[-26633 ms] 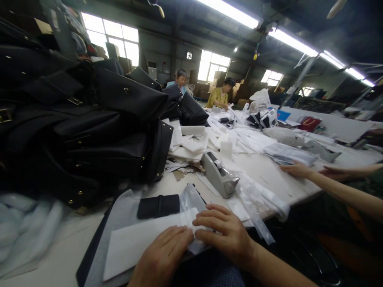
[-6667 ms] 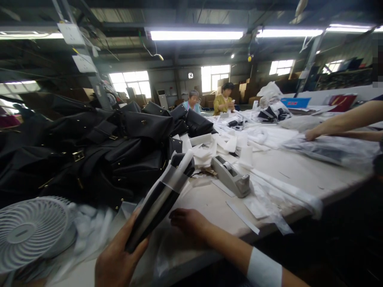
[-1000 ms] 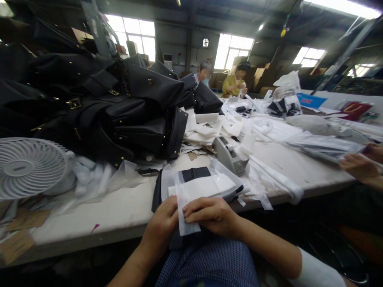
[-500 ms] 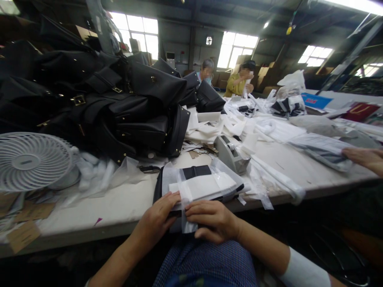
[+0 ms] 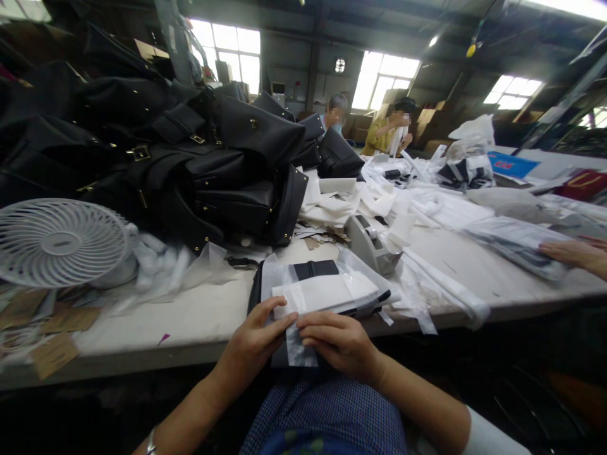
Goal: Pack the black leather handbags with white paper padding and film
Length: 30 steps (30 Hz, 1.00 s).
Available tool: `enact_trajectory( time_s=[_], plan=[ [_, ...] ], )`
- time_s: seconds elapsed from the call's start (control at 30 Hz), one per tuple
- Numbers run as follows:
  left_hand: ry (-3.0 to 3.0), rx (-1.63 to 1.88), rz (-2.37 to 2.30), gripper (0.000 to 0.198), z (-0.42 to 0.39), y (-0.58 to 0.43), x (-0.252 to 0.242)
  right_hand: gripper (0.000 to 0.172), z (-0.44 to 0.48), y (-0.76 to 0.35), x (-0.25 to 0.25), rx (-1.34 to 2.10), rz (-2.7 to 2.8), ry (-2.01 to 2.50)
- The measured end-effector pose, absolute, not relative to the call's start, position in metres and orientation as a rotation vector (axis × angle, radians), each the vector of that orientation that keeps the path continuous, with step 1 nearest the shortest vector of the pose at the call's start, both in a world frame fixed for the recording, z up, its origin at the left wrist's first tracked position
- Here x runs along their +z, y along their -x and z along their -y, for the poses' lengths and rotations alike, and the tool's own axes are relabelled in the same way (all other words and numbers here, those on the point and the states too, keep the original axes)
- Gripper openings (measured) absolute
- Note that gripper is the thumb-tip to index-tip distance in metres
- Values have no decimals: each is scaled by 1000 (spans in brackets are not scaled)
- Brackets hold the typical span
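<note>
A flat black leather piece (image 5: 315, 270) wrapped in white foam sheet (image 5: 327, 292) and clear plastic lies at the near edge of the white table (image 5: 190, 316). My left hand (image 5: 253, 341) rests its curled fingers on the wrap's near left edge. My right hand (image 5: 339, 341) presses down beside it. Between the two hands a strip of clear plastic (image 5: 298, 344) hangs over the table edge, pinched by both.
A big heap of black handbags (image 5: 190, 164) fills the left. A white desk fan (image 5: 59, 243) stands at far left. A grey tape dispenser (image 5: 372, 243) sits behind the wrap. A co-worker's hand (image 5: 571, 253) touches bagged goods at right. Two people sit at the far end.
Both hands stay on the wrapped piece at the table edge, and my left fingers have slid right to meet the right hand on the plastic strip. The co-worker's hand at right shifted.
</note>
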<state>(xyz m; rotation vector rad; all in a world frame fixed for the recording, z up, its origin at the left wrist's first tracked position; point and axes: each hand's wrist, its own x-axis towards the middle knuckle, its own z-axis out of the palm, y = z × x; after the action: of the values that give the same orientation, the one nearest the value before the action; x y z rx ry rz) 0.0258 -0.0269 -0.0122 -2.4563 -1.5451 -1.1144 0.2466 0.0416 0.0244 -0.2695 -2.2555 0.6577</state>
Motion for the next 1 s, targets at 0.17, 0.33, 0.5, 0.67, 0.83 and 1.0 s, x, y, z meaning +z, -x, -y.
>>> enact_trajectory(
  time_s=[0.17, 0.33, 0.5, 0.67, 0.83, 1.0],
  plan=[
    [2518, -1131, 1483, 44, 26, -25, -12, 20, -41, -237, 22, 255, 2358, 441],
    [2567, -1162, 1557, 52, 24, -20, -9, 20, -42, -230, 20, -36, 2511, 556],
    [2642, -1128, 1617, 51, 22, -15, 5, 18, -50, -227, 24, -217, 2587, 434],
    [2660, -1084, 1705, 47, 22, -19, 22, 18, -53, -219, 31, -308, 2633, 418],
    [2510, -992, 1728, 32, 17, -30, 23, 17, -54, -218, 35, -248, 2686, 430],
    [2448, -935, 1619, 28, 19, -21, 11, 14, -66, -221, 30, -106, 2671, 406]
  ],
)
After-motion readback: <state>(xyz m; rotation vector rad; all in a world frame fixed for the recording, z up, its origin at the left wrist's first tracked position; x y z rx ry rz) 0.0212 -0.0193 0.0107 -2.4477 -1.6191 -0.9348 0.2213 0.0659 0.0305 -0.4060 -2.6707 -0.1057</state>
